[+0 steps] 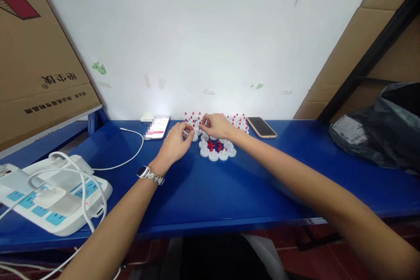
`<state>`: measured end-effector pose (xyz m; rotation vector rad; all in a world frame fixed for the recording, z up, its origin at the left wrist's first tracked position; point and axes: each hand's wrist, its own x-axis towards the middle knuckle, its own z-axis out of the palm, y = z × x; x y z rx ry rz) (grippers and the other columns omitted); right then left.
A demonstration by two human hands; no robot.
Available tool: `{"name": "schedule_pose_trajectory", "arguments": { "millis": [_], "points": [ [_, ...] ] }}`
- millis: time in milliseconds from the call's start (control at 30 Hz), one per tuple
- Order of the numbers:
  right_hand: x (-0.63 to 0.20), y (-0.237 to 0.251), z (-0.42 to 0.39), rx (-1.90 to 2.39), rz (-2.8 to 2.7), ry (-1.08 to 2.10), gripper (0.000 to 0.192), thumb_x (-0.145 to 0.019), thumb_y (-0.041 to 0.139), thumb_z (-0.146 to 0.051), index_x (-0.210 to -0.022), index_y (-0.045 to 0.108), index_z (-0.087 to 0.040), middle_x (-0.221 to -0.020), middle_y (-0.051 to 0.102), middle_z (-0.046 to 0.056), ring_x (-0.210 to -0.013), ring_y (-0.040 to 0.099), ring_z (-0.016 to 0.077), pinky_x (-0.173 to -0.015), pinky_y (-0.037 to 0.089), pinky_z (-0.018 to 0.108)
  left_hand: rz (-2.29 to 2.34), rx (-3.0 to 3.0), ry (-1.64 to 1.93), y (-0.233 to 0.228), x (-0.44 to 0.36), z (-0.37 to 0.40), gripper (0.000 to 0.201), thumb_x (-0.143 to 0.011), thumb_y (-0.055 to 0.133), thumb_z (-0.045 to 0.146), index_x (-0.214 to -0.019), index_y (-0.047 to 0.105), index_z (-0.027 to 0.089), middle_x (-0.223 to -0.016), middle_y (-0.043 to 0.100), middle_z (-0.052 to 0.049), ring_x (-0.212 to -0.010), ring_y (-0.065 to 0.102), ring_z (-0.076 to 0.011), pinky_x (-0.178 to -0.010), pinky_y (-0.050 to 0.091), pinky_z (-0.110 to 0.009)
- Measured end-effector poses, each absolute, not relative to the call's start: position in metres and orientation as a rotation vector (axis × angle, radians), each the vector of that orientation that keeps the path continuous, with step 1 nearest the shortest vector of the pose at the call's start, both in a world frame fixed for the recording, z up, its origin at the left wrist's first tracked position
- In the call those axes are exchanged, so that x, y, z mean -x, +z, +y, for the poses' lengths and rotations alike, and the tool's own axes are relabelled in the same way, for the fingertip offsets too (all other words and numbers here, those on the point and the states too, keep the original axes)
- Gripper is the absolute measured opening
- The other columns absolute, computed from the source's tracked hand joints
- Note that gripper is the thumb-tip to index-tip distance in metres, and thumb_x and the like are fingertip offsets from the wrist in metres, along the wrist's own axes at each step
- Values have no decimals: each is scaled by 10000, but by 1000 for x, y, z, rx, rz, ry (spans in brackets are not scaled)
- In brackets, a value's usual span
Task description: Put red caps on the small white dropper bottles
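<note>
Over the blue table, my left hand (177, 141) has thumb and fingertips drawn together beside a group of white spouted caps. A small white bit shows at its fingertips, too small to name. My right hand (217, 126) reaches in from the right, thumb and forefinger pinched among the caps; what they hold, if anything, is hidden. Several white caps with red tips (242, 123) stand in rows near the wall, partly covered by my right hand. Nearer to me, white caps without red tips (213, 155) form a ring around a heap of small red tips (211, 145).
A lit phone (158, 127) and a white cable (140, 151) lie to the left, beyond a power strip (59, 223) with plugs. A dark phone (261, 127) lies right of the caps. A dark plastic bag (377, 127) is far right; a cardboard box (42, 52) stands left.
</note>
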<state>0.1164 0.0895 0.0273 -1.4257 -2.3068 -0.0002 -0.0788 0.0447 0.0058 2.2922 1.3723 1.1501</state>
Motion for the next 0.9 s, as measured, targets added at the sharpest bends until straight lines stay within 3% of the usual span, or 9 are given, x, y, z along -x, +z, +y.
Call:
{"name": "schedule_pose_trajectory", "arguments": {
  "millis": [200,367,533,767,900],
  "points": [
    [-100,25,101,1459,-2447,-163,244,-889,560,-363,-831,693,-168,-896,717,144,-1029,556,327,-899,336,445,1393,-2327,1110,2,81,49,188,-928,524,355,-964,623,199,-999,654,-80,-916,615,-233,-791,487,-380],
    [-108,34,91,1403,-2293,-55,264,-922,505,-349,-805,660,-170,-819,689,97,-914,564,250,-871,340,385,1431,-2346,1173,3,81,47,245,-921,547,384,-1070,603,198,-1096,614,-100,-966,599,-244,-781,500,-382],
    [-124,39,59,1299,-2017,270,299,-961,405,-371,-749,515,-191,-692,576,7,-666,514,148,-653,340,285,1245,-2391,1300,8,72,36,441,-903,595,364,-1307,488,222,-1285,539,-115,-1058,583,-239,-768,525,-351],
    [-131,20,23,1199,-1870,488,408,-995,300,-450,-697,431,-204,-627,470,-22,-620,449,133,-615,318,282,889,-2487,1284,10,50,21,357,-928,556,246,-1279,497,221,-1160,628,-66,-930,609,-170,-755,522,-297],
    [-127,13,20,1132,-1717,589,445,-971,326,-523,-676,430,-206,-586,411,-31,-583,402,131,-578,312,281,810,-2557,1277,10,42,14,446,-874,584,188,-1305,471,206,-1138,615,-78,-925,601,-179,-795,524,-321]
  ]
}}
